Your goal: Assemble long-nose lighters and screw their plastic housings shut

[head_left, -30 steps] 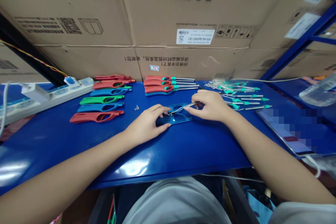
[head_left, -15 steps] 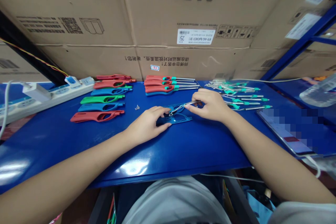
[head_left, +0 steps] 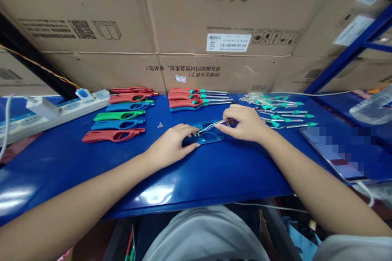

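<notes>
With left hand, clasps two blue plastic handle-shaped shells at the left ends, side by side on the table, about midway along; with right hand, pinches a slim silvery metal rod, next to thin whitish wires trailing leftward over the shells. Probably handles as light, stiff and slightly slippery; best taken by the left ends, sparing thin rims around the openings and soft, perhaps fragile wires. Points narrower ends rightward, with long axes roughly along the table's near edge. Farther left, small silvery screws.
</notes>
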A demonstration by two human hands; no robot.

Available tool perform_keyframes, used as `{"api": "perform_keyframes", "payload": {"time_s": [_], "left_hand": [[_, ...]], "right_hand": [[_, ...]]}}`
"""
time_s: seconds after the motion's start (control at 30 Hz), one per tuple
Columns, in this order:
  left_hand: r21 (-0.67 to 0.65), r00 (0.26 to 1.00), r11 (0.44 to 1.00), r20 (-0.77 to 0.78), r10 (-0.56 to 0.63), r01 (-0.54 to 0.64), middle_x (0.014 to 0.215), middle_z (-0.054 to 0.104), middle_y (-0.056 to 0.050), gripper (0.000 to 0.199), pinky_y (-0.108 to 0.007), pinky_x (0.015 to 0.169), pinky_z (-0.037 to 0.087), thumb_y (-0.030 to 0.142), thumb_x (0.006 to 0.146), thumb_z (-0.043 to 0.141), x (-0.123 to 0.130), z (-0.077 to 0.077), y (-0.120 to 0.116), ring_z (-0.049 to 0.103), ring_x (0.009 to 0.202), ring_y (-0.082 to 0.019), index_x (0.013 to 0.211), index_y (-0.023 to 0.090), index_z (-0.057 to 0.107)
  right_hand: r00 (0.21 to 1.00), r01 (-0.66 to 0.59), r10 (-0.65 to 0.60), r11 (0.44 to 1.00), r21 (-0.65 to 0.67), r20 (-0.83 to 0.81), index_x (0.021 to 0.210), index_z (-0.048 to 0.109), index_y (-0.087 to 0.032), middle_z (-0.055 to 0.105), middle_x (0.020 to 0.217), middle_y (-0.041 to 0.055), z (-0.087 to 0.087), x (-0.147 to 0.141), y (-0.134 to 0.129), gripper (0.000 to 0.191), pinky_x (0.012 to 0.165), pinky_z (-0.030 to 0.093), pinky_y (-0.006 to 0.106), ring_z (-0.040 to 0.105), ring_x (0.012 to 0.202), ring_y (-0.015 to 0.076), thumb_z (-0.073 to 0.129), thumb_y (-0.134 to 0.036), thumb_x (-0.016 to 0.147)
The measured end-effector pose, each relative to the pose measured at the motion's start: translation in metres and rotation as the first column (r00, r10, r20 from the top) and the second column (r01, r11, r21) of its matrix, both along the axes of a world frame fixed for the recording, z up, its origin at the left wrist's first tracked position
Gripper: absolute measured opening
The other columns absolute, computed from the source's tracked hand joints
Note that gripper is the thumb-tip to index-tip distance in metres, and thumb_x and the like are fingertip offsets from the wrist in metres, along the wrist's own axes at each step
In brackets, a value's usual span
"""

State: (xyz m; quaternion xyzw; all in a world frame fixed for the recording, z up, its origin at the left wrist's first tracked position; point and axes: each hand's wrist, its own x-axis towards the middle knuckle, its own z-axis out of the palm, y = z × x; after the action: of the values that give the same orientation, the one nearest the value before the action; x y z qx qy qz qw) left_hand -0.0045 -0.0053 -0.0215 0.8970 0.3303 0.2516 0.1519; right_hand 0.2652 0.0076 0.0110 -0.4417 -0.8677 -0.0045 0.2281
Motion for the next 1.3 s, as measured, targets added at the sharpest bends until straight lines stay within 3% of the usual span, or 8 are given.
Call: {"api": "perform_keyframes", "payload": {"time_s": [0.3, 0.7, 0.9, 1.13, 1.3], "left_hand": [[0.057, 1.000, 0.998, -0.009, -0.022, 0.022, 0.107, 0.072, -0.011, 0.024, -0.042, 0.092, 0.057, 0.028, 0.093, 0.067, 0.000, -0.002, 0.001, 0.068, 0.099, -0.025, 0.113, 0.015, 0.071], [0.135, 0.996, 0.989, -0.077, -0.046, 0.056, 0.109, 0.072, -0.012, 0.025, -0.041, 0.093, 0.057, 0.027, 0.096, 0.063, -0.001, -0.004, 0.002, 0.067, 0.102, -0.025, 0.116, 0.015, 0.073], [0.175, 0.995, 0.984, -0.096, -0.025, 0.041, 0.108, 0.073, -0.012, 0.026, -0.040, 0.092, 0.058, 0.029, 0.096, 0.063, -0.001, -0.004, 0.003, 0.068, 0.101, -0.025, 0.114, 0.013, 0.074], [0.177, 0.995, 0.983, -0.094, -0.037, 0.053, 0.106, 0.074, -0.011, 0.026, -0.039, 0.092, 0.058, 0.028, 0.096, 0.064, -0.002, -0.003, 0.003, 0.068, 0.099, -0.024, 0.113, 0.012, 0.074], [0.178, 0.993, 0.983, -0.111, -0.029, 0.049, 0.107, 0.074, -0.010, 0.025, -0.039, 0.091, 0.058, 0.028, 0.096, 0.064, -0.002, -0.002, 0.003, 0.069, 0.099, -0.024, 0.114, 0.013, 0.074]], "right_hand": [[0.997, -0.003, 0.002, 1.000, 0.005, 0.083, 0.065, 0.050, -0.019, 0.056, 0.066, 0.0028, 0.004, 0.006, 0.000, 0.046, 0.061, 0.030, 0.028, 0.051, 0.069, 0.0162, 0.057, -0.056, 0.092], [0.982, -0.009, 0.040, 0.986, -0.169, 0.185, 0.067, 0.056, -0.019, 0.060, 0.071, 0.0023, 0.004, 0.014, 0.004, 0.042, 0.060, 0.030, 0.027, 0.053, 0.070, 0.0155, 0.063, -0.054, 0.089], [0.986, -0.058, 0.106, 0.940, -0.335, 0.128, 0.076, 0.063, -0.019, 0.062, 0.077, 0.0039, 0.006, 0.021, 0.009, 0.043, 0.066, 0.036, 0.029, 0.054, 0.071, 0.0167, 0.054, -0.057, 0.094], [0.986, -0.118, 0.162, 0.857, -0.502, 0.045, 0.088, 0.069, -0.019, 0.069, 0.085, 0.0047, 0.005, 0.028, 0.012, 0.027, 0.069, 0.042, 0.030, 0.058, 0.074, 0.0179, 0.052, -0.039, 0.096], [0.989, -0.136, 0.148, 0.845, -0.517, -0.018, 0.093, 0.065, -0.019, 0.069, 0.091, 0.0048, 0.004, 0.029, 0.013, 0.015, 0.070, 0.044, 0.030, 0.059, 0.078, 0.0186, 0.058, -0.032, 0.091]]}}
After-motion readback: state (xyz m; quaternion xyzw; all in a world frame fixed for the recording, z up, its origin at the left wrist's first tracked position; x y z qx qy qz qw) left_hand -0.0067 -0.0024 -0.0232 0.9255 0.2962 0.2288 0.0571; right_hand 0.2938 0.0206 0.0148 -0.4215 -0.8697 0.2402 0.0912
